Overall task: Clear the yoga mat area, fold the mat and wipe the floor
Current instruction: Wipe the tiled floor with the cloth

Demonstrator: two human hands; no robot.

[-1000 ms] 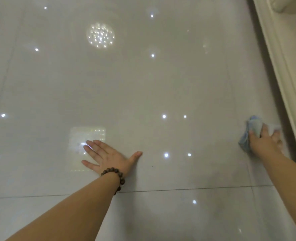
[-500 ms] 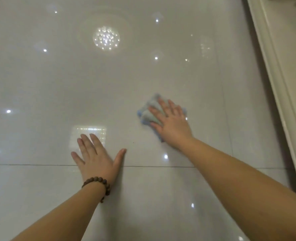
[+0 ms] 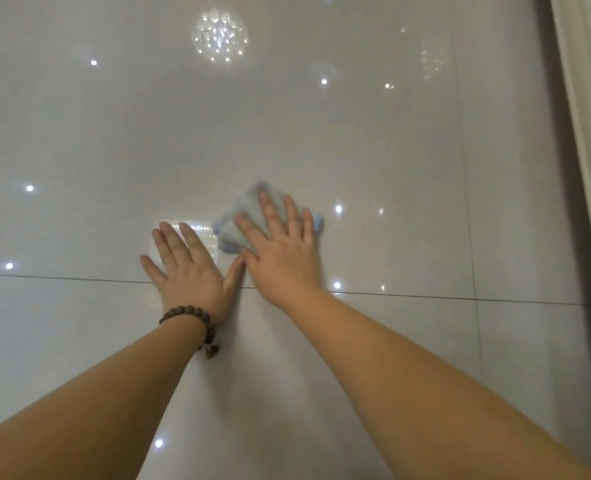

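A light blue cloth (image 3: 249, 216), bunched into folds, is pressed flat against the glossy pale tiled floor (image 3: 391, 150) near the middle of the view. It is covered by the right hand (image 3: 280, 251), whose fingers are stretched out straight and spread over it, so that the cloth is pushed down by the palm and fingers instead of being gripped. Just beside it, the left hand (image 3: 186, 268) is laid flat on the bare floor with its fingers extended and nothing held; its thumb is brought up against the edge of the right hand. A bracelet of brown beads (image 3: 192, 320) is worn on the left wrist. A thin grout line (image 3: 460, 297) is crossed by both hands. Ceiling lights are mirrored in the tiles, and a pale curtain (image 3: 588, 133) is seen along the right edge.
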